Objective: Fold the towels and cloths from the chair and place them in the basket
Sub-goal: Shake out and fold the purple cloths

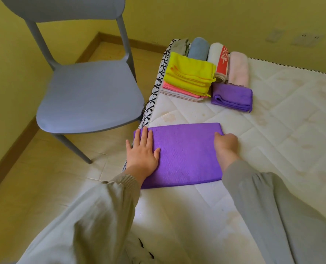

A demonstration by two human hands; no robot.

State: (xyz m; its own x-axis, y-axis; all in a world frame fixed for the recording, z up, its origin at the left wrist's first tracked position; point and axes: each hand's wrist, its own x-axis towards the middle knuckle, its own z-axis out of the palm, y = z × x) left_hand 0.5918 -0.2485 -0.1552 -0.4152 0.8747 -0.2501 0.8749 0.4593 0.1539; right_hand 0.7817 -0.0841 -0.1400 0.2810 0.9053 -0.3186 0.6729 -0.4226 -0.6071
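Note:
A purple cloth (pixel 185 155) lies flat on the white mattress (pixel 284 119), folded into a rectangle. My left hand (pixel 142 151) presses flat on its left edge, fingers straight. My right hand (pixel 226 144) grips the cloth's right edge near the far corner, fingers curled. Farther back sits a folded purple cloth (pixel 232 98), and a stack topped by a yellow cloth (pixel 190 75) over a pink one (pixel 177 90). Rolled towels line the mattress's far end: grey (pixel 181 46), blue (pixel 198 48), white with red (pixel 219 60) and pale pink (pixel 238 69). No basket is in view.
A grey-blue plastic chair (pixel 89 92) stands on the tiled floor to the left of the mattress, its seat bare. Yellow walls with a brown skirting board close in the corner behind it. The mattress's edge runs close by my left hand.

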